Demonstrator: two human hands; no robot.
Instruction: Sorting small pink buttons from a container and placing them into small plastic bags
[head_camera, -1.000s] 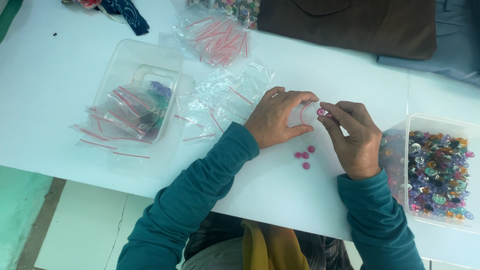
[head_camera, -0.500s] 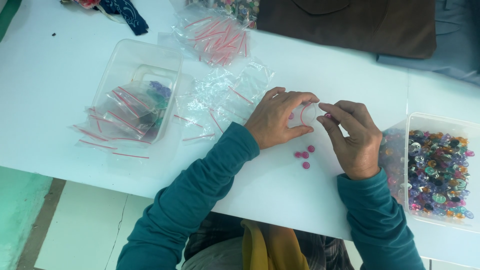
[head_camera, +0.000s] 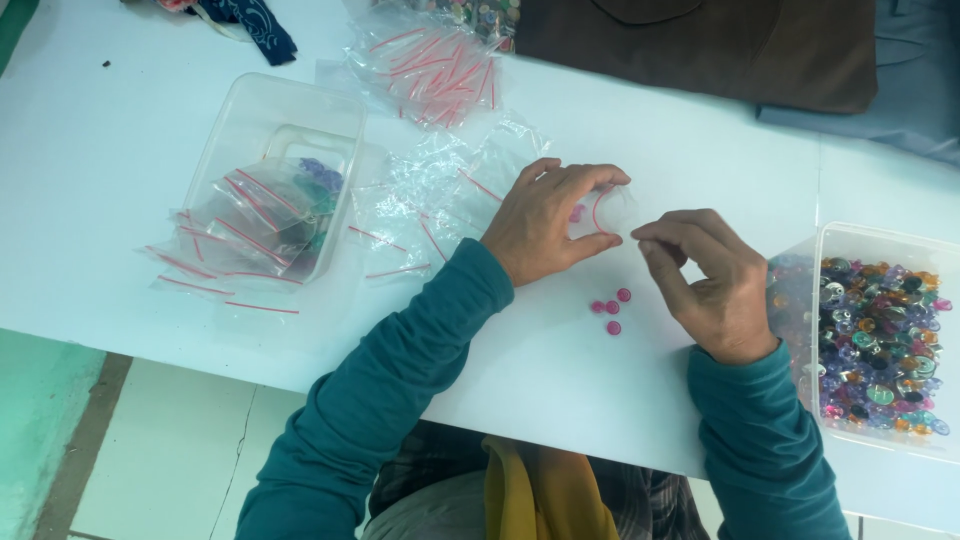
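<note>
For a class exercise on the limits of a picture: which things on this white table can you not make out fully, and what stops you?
- Small clear bag, head view: mostly hidden by the left hand; its contents are unclear.
- Right hand: whether its fingertips pinch anything is too small to tell.
- Tub of coloured gems: cut off by the right edge.
- Three pink gems: too small to tell their shape.

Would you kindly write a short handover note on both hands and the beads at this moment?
Left hand: pinches open a small clear zip bag with a red strip; one pink bead seems inside.
Right hand: fingertips pinched beside the bag's mouth; contents not visible.
Three round pink beads lie loose on the white table, unbagged.
Clear plastic tub of mixed coloured beads at right.
</note>
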